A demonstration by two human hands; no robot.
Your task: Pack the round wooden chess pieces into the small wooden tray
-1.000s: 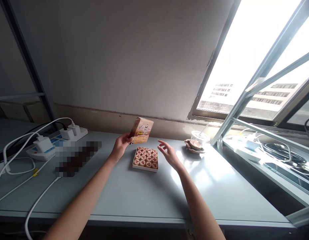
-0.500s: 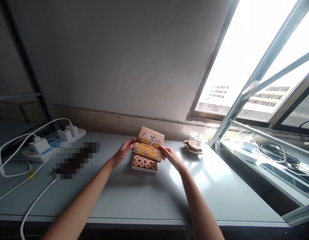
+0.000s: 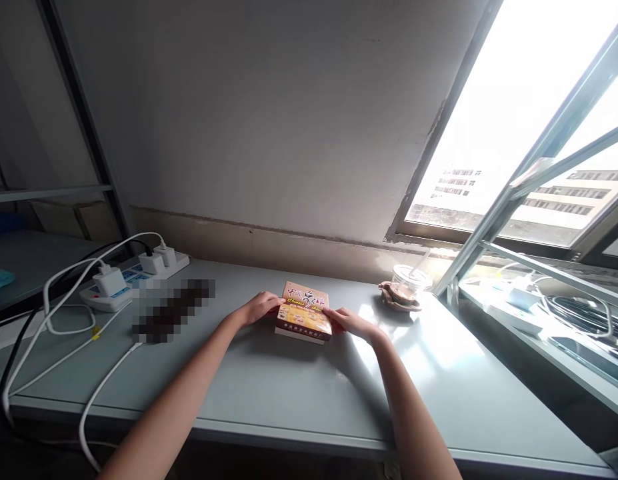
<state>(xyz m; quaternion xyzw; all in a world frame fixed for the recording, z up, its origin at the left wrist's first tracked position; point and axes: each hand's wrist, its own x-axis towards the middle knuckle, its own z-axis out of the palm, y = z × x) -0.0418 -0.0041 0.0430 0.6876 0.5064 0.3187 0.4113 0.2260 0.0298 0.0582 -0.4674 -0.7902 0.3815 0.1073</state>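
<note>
A Chinese chess box lid (image 3: 305, 311), brown and yellow with printed lettering, sits over a pale box base (image 3: 299, 335) on the grey table. Below the lid's front edge a strip of the base shows. The chess pieces are hidden under the lid. My left hand (image 3: 261, 307) grips the lid's left side with bent fingers. At its right side my right hand (image 3: 349, 323) holds the lid, fingers along the edge and partly hidden.
Back right on the table (image 3: 269, 393) stands a lidded plastic cup (image 3: 407, 283) with a straw, by a brown wavy-edged dish (image 3: 399, 304). A power strip (image 3: 109, 303) with chargers and white cables lies left. A metal frame (image 3: 481, 247) and shelf with coiled cables stand right.
The lid has come down from a tilt over the base and now covers the pieces. Both hands have lowered with it. The camera view has shifted slightly left.
</note>
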